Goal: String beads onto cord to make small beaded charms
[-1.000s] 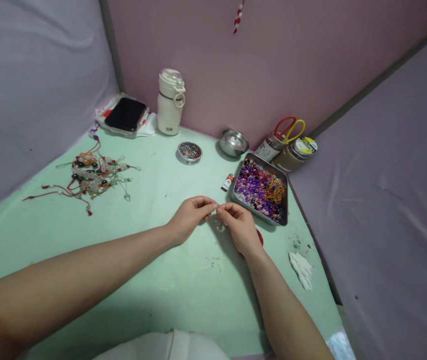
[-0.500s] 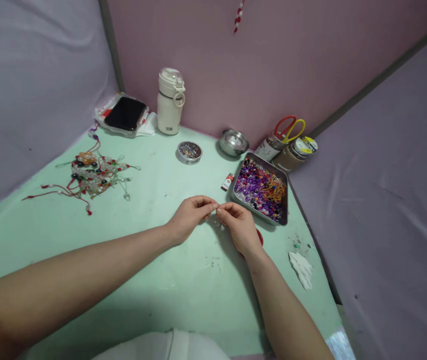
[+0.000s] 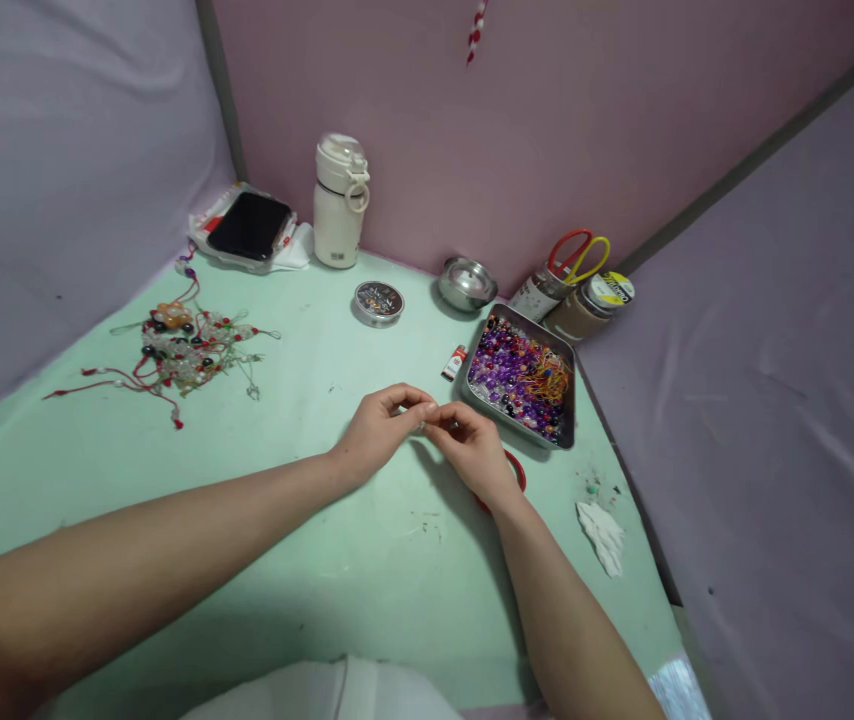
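My left hand (image 3: 386, 425) and my right hand (image 3: 468, 445) meet at the fingertips above the middle of the pale green table (image 3: 367, 600). Both are pinched closed. Between them is something small and pale that I cannot make out. A red-handled item (image 3: 518, 470) lies partly hidden under my right wrist. Just beyond my right hand stands a metal tray (image 3: 521, 437) of purple, red and black beads with orange cord. A small red and white box (image 3: 455, 362) lies by the tray's left edge.
Beaded strings (image 3: 187, 350) lie at the left. Towards the back are a phone (image 3: 251, 227), a white bottle (image 3: 338, 215), a round tin (image 3: 379, 302), a metal bowl (image 3: 467, 284) and jars (image 3: 584, 305) with scissors (image 3: 573, 255). Crumpled tissue (image 3: 602, 538) lies at the right.
The fingertips of both hands have shifted slightly left and closer together. My right hand has turned a little, and more of the red-handled item shows beside its wrist.
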